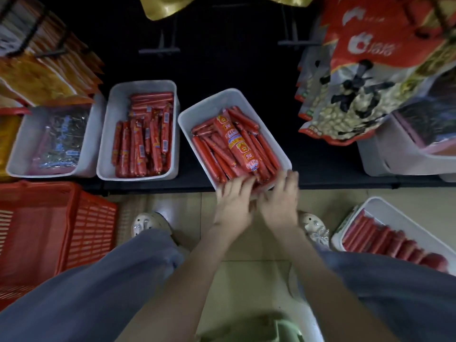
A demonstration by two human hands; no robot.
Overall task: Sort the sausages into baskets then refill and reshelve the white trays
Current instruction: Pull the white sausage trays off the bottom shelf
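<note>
View from above, looking down at a person's two bare hands in front of a low dark shelf [320, 156]. A white tray [197, 112] packed with red sausages [214, 156] sits on the shelf at centre, turned askew. Its long axis runs from far-left to near-right, and its near end reaches the shelf's front edge. The thin sausages lie roughly along that axis. One fatter labelled sausage [237, 144] rests on top, pointing the same way.

Both hands meet at the tray's near end. The left hand [234, 196] drapes its fingers over the near rim onto the sausage ends; blur hides whether they grasp anything. The right hand [281, 196] lays fairly straight, spread fingers against the near-right corner and holds nothing.

To the left on the shelf, a second white tray [113, 114] stands square, its sausages mostly pointing near to far. A red basket [49, 230] sits on the floor at left. Another sausage tray [404, 213] sits on the floor at right.
</note>
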